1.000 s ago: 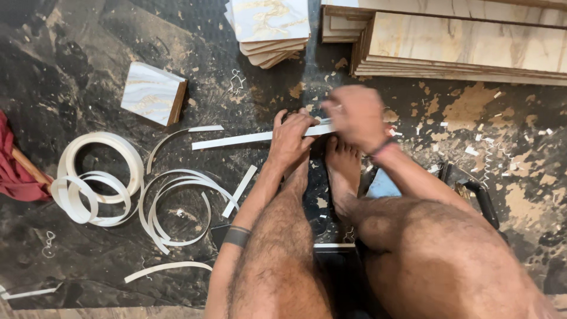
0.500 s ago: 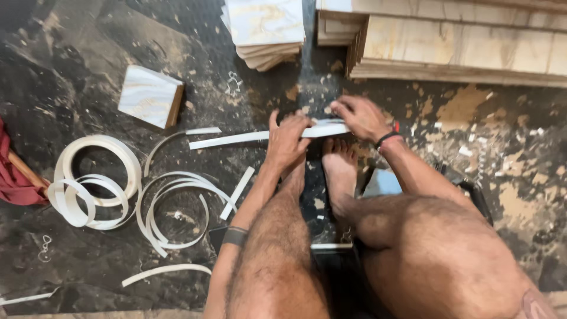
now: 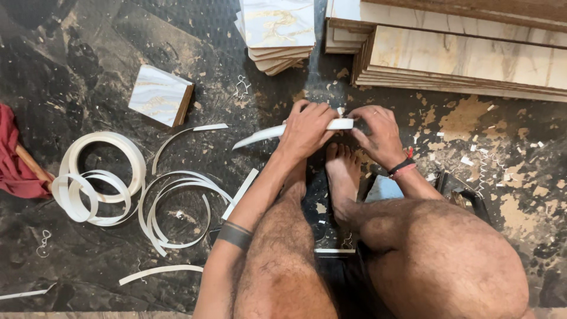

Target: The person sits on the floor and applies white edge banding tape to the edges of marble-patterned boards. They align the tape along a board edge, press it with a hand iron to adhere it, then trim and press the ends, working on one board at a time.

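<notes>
My left hand point(image 3: 307, 129) grips a white edge-banding strip point(image 3: 260, 136) near its middle; the strip's free end tapers out to the left. My right hand point(image 3: 377, 133) pinches the strip's right end, close beside the left hand. Both hands are above my bare feet point(image 3: 342, 171) on the dark floor. Under the hands a narrow upright board seems to stand between my feet, mostly hidden. A grey band sits on my left forearm, a red and black band on my right wrist.
Coils of white edge banding point(image 3: 106, 180) and loose strips point(image 3: 239, 195) lie on the left. A small marble-pattern block point(image 3: 159, 94) sits upper left, a stack of similar pieces point(image 3: 277, 32) above, long laminated boards point(image 3: 460, 56) upper right. A red cloth point(image 3: 15, 159) lies far left.
My right hand has come down from a raised position onto the strip's right end. The left hand has stayed on the strip.
</notes>
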